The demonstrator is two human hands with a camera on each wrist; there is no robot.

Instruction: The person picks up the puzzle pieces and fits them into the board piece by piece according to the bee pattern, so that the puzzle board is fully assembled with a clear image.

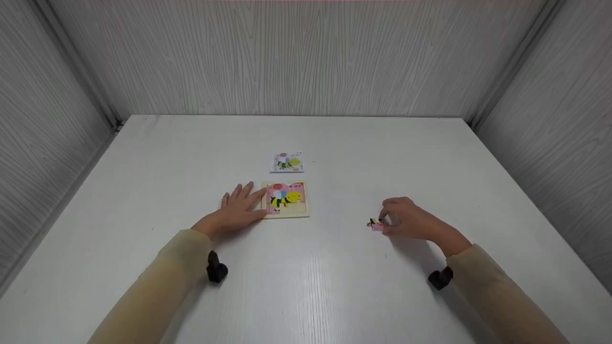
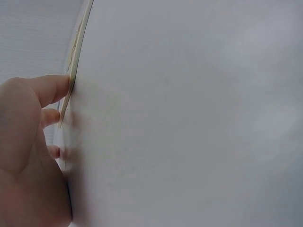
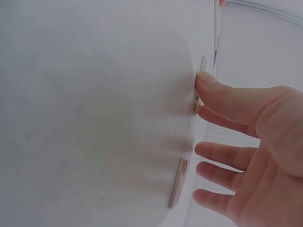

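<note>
A wooden puzzle board (image 1: 287, 199) with a pink, yellow and black picture lies on the white table (image 1: 306, 296). My left hand (image 1: 241, 200) rests flat beside it, fingers straight, thumb against the board's left edge (image 2: 72, 61). My right hand (image 1: 386, 220) is off to the right, thumb and forefinger pinching a small pink puzzle piece (image 1: 376, 224) that stands on edge on the table (image 3: 200, 71). A second loose piece (image 3: 176, 189) lies just below its other fingers, which hang relaxed.
A small picture card (image 1: 287, 162) lies beyond the board. Grey wood-grain walls (image 1: 306, 57) close in the table at the back and on both sides. Black wrist mounts (image 1: 216, 268) sit on both sleeves.
</note>
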